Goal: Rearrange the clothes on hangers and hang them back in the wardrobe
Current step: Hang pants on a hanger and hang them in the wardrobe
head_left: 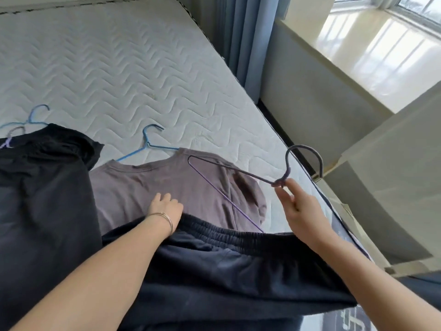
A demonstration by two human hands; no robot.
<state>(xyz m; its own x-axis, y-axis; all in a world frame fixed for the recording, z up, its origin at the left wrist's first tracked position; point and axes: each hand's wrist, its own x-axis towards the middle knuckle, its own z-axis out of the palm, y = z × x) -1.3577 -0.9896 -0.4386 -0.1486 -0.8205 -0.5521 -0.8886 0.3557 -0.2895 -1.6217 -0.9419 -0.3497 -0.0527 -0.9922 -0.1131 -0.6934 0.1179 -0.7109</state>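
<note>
2 hands: right pinches hanger by mattress edge, left flat on shirt.

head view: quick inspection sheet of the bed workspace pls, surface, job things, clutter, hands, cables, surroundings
surface: quilted white mattress, no sheet
job's things: grey-brown t-shirt lying flat, blue hanger at its neck; dark elastic-waist bottoms over its hem; black garment at left, second blue hanger and lilac hanger poking out; purple hanger held in the air
clutter: nothing seen
grippers: left hand rests on the t-shirt by the waistband; right hand pinches the purple hanger below its hook
cables: nothing seen
surroundings: blue curtain, sunlit window sill
</note>
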